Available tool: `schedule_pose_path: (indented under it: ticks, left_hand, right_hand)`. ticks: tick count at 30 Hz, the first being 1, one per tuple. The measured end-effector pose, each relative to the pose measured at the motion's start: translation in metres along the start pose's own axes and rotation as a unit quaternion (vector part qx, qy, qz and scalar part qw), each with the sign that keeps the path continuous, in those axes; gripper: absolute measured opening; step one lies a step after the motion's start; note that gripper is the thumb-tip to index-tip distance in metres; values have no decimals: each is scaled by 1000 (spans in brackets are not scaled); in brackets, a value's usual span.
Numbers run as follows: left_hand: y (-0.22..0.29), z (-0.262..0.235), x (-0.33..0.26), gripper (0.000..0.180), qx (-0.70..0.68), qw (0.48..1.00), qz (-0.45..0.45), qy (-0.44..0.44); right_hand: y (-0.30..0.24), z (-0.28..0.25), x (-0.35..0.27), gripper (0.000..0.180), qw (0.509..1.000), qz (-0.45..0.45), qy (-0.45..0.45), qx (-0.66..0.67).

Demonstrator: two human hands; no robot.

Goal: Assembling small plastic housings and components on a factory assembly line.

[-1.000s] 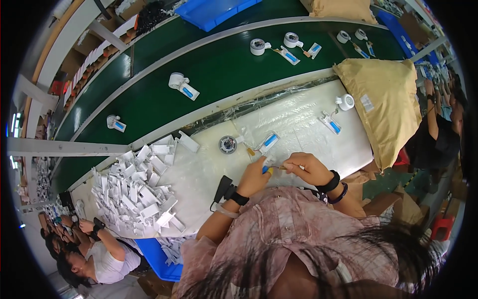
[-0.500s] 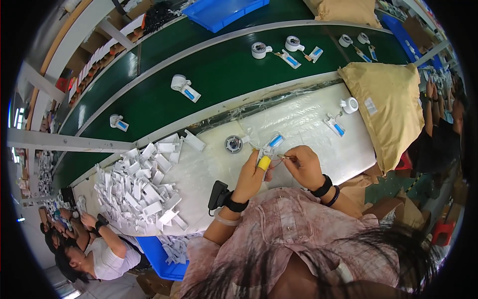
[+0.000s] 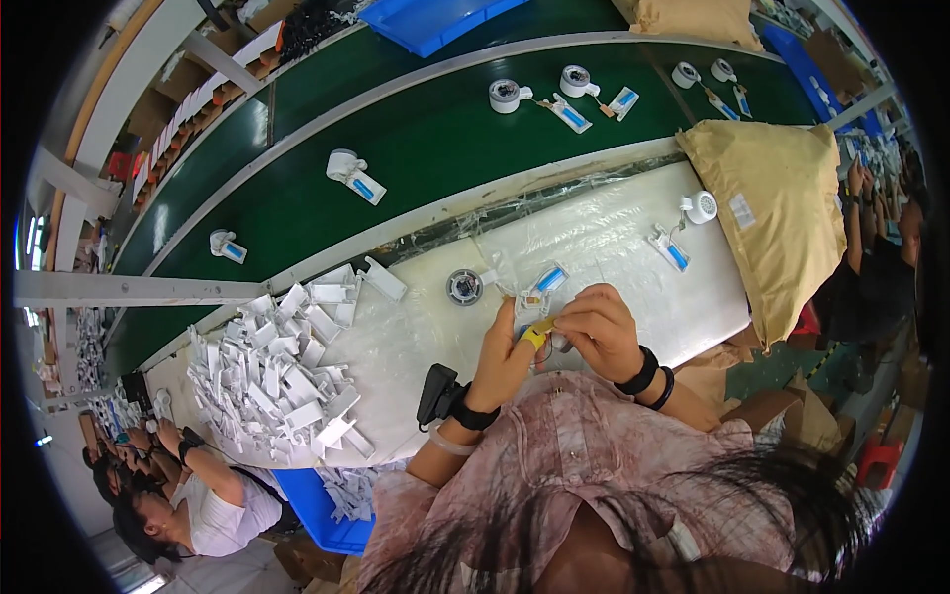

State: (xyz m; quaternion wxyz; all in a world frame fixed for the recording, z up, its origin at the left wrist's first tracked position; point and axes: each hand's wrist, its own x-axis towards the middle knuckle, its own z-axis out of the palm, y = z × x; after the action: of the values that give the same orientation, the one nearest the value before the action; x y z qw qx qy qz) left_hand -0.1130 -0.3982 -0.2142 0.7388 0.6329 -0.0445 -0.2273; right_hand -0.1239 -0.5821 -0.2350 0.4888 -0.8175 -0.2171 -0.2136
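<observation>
My left hand (image 3: 501, 364) is closed around a white plastic part with a blue strip (image 3: 547, 280), which sticks out beyond its fingers. A yellow covering (image 3: 537, 333) shows at the thumb end of that hand. My right hand (image 3: 600, 333) meets it there, thumb and fingers pinched together against the yellow covering; what they hold is hidden. A little red wire shows below the fingertips. Just beyond my left hand, a round white housing with a dark inside (image 3: 464, 287) lies on the wrapped table, apparently joined to the held part.
A heap of white plastic pieces (image 3: 287, 376) covers the table's left. At the right lie a white round-headed unit (image 3: 700, 207) and a brown paper bag (image 3: 772, 228). More units sit on the green conveyor (image 3: 416, 158) beyond. A blue bin (image 3: 336, 535) stands below; co-workers are at both sides.
My right hand has moved left and in to my left hand's thumb; the small piece on red wires it pinched is now hidden. Units on the conveyor have shifted slightly left.
</observation>
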Motion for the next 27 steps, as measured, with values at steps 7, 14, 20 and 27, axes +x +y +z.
schedule_pose_path:
  ticks: [7,14,20,27]
  left_hand:
    - [-13,-1,-2,48,52,999,-1,-11]
    - [-9,-1,-4,49,67,998,-1,-17]
    - [-13,-3,-6,53,116,993,0,-7]
    - [-16,-2,-6,54,158,987,26,2]
  right_hand:
    - [1,4,1,25,1000,-6,19,15]
    - [1,2,1,26,1000,-5,17,9]
    - [1,6,0,25,999,-4,31,10]
    - [1,6,0,27,999,-5,36,-7]
